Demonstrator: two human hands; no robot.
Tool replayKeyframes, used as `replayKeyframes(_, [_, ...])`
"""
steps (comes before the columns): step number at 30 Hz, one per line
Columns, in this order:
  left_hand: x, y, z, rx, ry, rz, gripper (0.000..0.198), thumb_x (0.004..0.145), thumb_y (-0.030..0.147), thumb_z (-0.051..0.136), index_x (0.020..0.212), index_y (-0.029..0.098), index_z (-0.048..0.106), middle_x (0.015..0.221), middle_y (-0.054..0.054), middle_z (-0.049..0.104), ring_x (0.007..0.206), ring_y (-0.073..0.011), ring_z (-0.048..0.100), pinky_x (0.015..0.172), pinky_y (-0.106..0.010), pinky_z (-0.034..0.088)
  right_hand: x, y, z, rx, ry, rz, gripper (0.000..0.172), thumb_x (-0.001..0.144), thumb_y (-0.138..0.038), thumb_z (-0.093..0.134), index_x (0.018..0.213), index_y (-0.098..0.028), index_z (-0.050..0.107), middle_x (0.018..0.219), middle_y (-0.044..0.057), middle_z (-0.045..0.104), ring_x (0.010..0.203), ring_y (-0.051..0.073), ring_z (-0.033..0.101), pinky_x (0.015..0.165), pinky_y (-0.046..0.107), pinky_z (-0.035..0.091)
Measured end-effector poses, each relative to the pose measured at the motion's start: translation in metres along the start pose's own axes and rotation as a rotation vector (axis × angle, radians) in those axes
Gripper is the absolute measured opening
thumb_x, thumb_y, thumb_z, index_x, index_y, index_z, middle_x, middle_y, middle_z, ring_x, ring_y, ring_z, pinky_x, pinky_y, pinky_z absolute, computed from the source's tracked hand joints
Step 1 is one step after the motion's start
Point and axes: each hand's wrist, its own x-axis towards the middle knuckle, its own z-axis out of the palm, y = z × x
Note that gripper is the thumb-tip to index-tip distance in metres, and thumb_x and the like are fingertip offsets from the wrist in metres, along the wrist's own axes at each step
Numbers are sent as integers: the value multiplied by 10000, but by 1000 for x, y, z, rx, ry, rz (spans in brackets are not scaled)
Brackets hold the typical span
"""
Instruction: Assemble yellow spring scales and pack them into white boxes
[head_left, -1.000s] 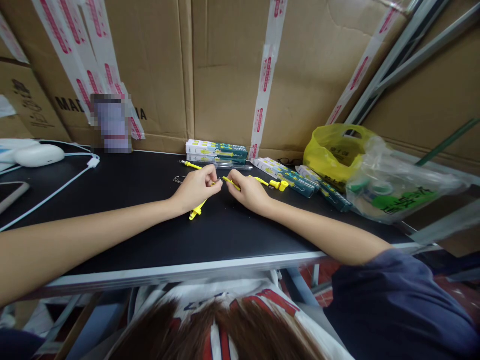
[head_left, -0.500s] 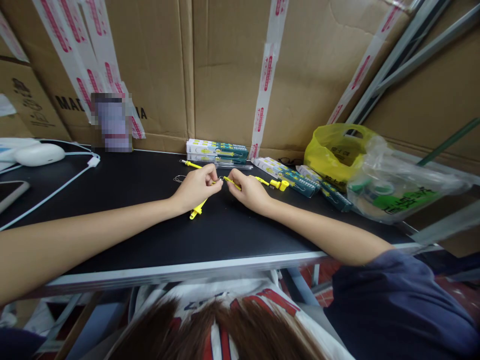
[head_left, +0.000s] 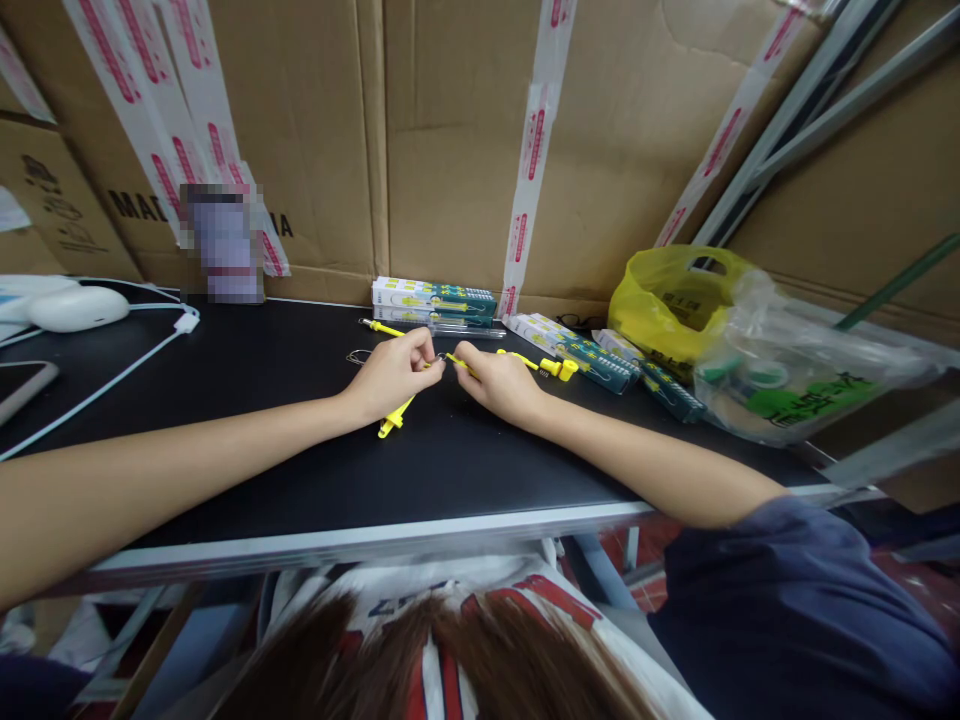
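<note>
Over the black tabletop (head_left: 465, 465), my left hand (head_left: 390, 378) is closed in a pinch at a small piece of thin metal wire (head_left: 441, 358). A yellow plastic part (head_left: 394, 418) sticks out below that hand; whether the hand touches it I cannot tell. Close by, with a narrow gap between the fingertips, my right hand (head_left: 499, 382) pinches a thin yellow stick (head_left: 454, 359) whose tip points at the wire. Beyond my left hand lie another yellow rod (head_left: 385, 328) and a loop of fine line (head_left: 355, 357). Yellow fittings (head_left: 559, 369) and a small dark spring (head_left: 544, 374) lie past my right hand.
Printed boxes (head_left: 435, 300) lie along the back, with more printed boxes (head_left: 577, 352) at the right. A yellow bag (head_left: 660, 310) and a clear plastic bag (head_left: 787, 400) stand far right. White cables (head_left: 105, 390) and a phone (head_left: 26, 390) are at the left.
The fingers of my right hand have shifted slightly around the yellow stick, and less of it shows. My left hand stays in nearly the same place.
</note>
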Motion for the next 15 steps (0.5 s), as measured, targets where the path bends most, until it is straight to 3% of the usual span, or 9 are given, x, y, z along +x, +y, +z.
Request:
replayKeyframes(5, [1,-2,1,-30,-1,-1,161,781,298,569,720,201,455,548,60,489,499,-99,458,516,-230,312,0,-7,-3,16,-16,24,165,935,-273,380,976,-188,516,752,44,661,589,153,556,526,247,207])
replayKeyframes(15, [-2,2,-1,-47,23,-7,184,794,309,571,729,207,432,535,72,472,473,-92,444,525,-230,329,1,-1,-3,489,110,142,86,892,-267,429,829,-208,435,633,-48,449,528,98,397,550,213,263])
